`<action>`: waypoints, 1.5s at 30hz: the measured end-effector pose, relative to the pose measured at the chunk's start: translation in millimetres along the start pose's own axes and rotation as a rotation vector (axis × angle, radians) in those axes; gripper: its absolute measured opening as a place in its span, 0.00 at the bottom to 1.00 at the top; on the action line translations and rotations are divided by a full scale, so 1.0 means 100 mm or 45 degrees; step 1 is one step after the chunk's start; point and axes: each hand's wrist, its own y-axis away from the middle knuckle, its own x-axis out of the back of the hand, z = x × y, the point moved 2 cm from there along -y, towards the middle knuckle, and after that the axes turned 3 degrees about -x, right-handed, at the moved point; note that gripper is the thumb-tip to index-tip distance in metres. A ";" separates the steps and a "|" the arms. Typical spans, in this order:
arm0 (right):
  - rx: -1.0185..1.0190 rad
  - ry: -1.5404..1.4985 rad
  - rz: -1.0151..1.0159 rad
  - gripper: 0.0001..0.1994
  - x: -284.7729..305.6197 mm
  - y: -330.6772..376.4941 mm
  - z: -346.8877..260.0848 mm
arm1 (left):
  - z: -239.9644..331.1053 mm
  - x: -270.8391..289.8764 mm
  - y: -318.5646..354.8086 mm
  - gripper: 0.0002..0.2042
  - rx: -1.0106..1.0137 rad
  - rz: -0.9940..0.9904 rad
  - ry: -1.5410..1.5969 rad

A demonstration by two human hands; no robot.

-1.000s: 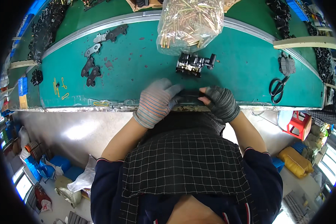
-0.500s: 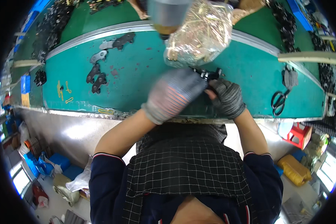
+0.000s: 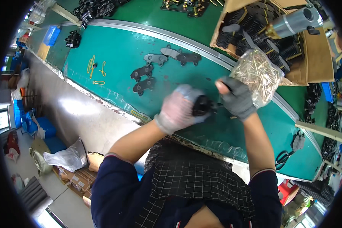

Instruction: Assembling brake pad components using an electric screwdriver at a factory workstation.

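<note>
My left hand point(image 3: 180, 108), in a pale striped glove, is closed around a black metal part point(image 3: 203, 106) that looks like a brake caliper. Motion blurs its details. My right hand point(image 3: 235, 97), in a dark grey glove with a bare thumb tip, is raised to its right, fingers curled in. Whatever those fingers may hold is hidden. Just beyond it lies a clear plastic bag point(image 3: 259, 74) of thin brass-coloured pins. Left of my hands, several brake pads point(image 3: 143, 72) with black backing plates lie loosely on the green bench mat point(image 3: 114, 53).
An open cardboard box point(image 3: 319, 62) of brake pads stands far right, with a silver cylindrical power tool point(image 3: 292, 23) over it. Yellow loops point(image 3: 98, 82) lie left. Black scissors point(image 3: 283, 159) rest at the right. A metal rail point(image 3: 155, 33) crosses behind.
The view has swung, bringing the cardboard box into sight. My hands have come apart: the left keeps the black part while the right has moved toward the bag of pins.
</note>
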 end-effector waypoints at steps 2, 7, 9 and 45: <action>0.131 0.421 0.108 0.10 -0.31 -0.34 -0.04 | -0.25 0.13 0.24 0.24 0.202 0.107 0.276; 0.556 0.402 0.010 0.06 -0.55 -0.21 -0.33 | -0.31 0.40 0.70 0.27 0.833 0.249 1.046; 0.623 0.166 0.031 0.07 -0.48 0.12 -0.35 | -0.30 0.35 0.81 0.30 0.924 0.309 1.389; 0.216 0.847 0.137 0.11 0.01 1.03 0.32 | 0.33 -0.29 0.39 0.32 1.187 0.097 1.940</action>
